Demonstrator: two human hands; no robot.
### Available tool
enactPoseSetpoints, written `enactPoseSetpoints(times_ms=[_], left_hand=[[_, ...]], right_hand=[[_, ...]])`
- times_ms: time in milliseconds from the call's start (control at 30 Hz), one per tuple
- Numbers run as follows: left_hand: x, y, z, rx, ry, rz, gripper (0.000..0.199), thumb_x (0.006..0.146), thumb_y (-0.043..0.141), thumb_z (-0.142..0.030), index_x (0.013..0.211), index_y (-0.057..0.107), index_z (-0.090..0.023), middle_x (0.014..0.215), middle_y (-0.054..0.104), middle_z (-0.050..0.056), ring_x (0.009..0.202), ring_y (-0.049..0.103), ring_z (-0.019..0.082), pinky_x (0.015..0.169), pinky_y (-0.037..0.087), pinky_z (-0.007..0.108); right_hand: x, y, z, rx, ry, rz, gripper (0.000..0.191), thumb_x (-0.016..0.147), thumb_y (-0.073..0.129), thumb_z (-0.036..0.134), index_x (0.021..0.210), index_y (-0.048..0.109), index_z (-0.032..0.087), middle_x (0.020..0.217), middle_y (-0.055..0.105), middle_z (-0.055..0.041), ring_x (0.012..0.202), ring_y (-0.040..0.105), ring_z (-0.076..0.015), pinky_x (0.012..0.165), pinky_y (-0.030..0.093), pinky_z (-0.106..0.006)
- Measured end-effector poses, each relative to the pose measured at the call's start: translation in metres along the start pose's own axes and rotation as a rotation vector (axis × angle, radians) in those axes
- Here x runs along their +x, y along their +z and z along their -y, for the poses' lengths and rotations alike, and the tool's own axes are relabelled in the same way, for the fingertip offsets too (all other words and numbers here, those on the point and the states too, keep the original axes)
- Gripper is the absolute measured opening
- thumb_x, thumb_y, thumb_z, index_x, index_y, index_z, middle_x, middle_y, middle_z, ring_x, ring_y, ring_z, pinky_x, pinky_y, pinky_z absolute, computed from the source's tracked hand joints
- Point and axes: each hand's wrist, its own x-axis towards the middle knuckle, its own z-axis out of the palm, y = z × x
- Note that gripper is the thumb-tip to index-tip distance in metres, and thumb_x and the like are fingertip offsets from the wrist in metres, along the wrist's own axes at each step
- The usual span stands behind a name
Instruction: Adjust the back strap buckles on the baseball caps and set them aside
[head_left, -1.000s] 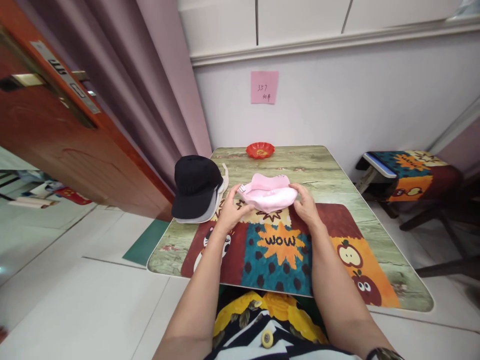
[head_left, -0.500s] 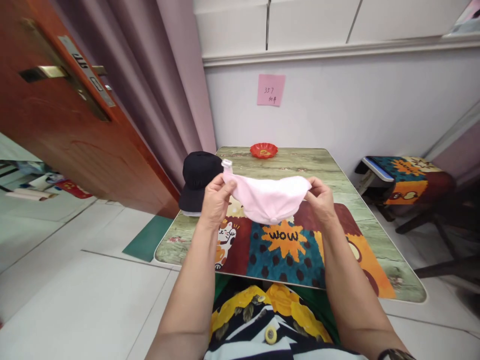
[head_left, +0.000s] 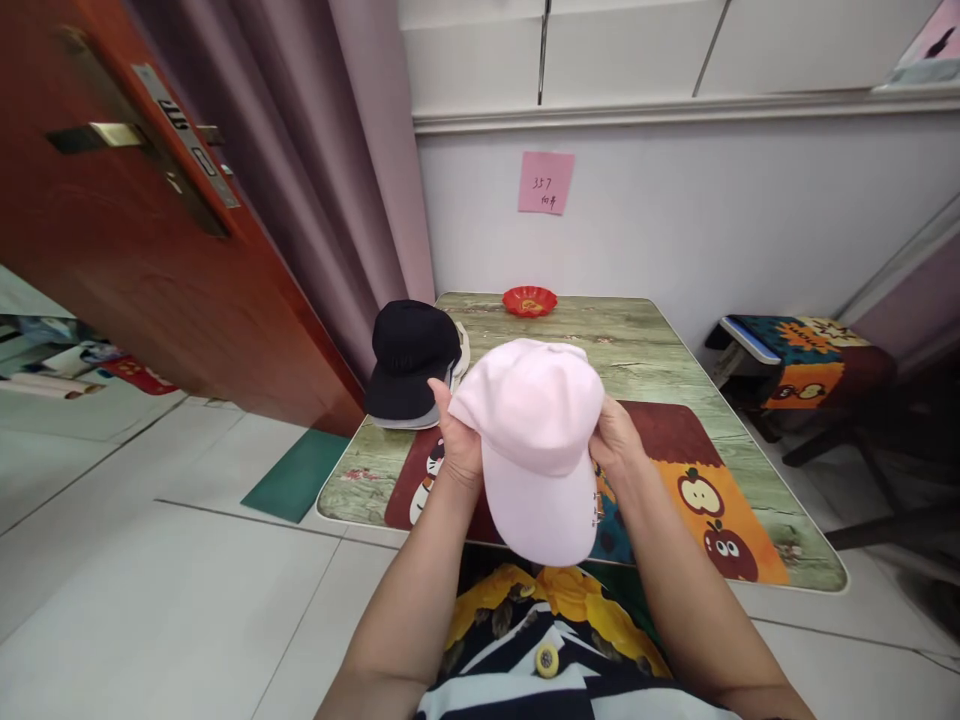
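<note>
A pale pink baseball cap (head_left: 536,430) is held above the table, crown up and its brim toward me. Small metal rings or pins show at the brim's right edge. My left hand (head_left: 460,440) grips the cap's left side, thumb raised and fingers partly hidden behind it. Around the right side, my right hand (head_left: 615,437) holds the cap, its fingertips hidden behind the crown. Left of my left hand, a black cap (head_left: 412,350) rests on the table over one or more lighter caps, whose pale edges show.
The wood-patterned table (head_left: 622,330) carries a colourful mat (head_left: 690,440) and, at its far side, a red scalloped dish (head_left: 529,301). A stool with a printed cover (head_left: 817,350) stands at right. At left is a wooden door (head_left: 187,280) beside a purple curtain (head_left: 337,180).
The pink cap has turned from collapsed, strap showing, to an opened crown with its brim toward me. My hands have moved closer together and slightly lower, both still holding it.
</note>
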Motion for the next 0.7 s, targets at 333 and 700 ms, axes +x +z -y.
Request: enactPoseSetpoints(times_ms=[333, 700], left_hand=[[0.003, -0.018, -0.003, 0.51, 0.039, -0.091, 0.084, 0.09, 0.03, -0.079, 0.136, 0.061, -0.016, 0.124, 0.072, 0.013, 0.131, 0.057, 0.035, 0.108, 0.046, 0.05], [-0.05, -0.018, 0.015, 0.181, -0.467, -0.146, 0.032, 0.08, 0.077, -0.033, 0.105, 0.072, -0.013, 0.101, 0.078, 0.013, 0.107, 0.072, 0.03, 0.1, 0.055, 0.04]], right_hand=[[-0.03, -0.01, -0.004, -0.108, 0.074, 0.176, 0.053, 0.082, 0.055, 0.066, 0.104, 0.074, 0.022, 0.099, 0.08, -0.0079, 0.113, 0.069, -0.0319, 0.108, 0.048, -0.05], [-0.011, -0.028, 0.001, -0.052, -0.074, 0.051, 0.041, 0.078, 0.061, 0.051, 0.104, 0.076, 0.022, 0.092, 0.081, -0.0054, 0.109, 0.072, -0.0306, 0.106, 0.05, -0.048]])
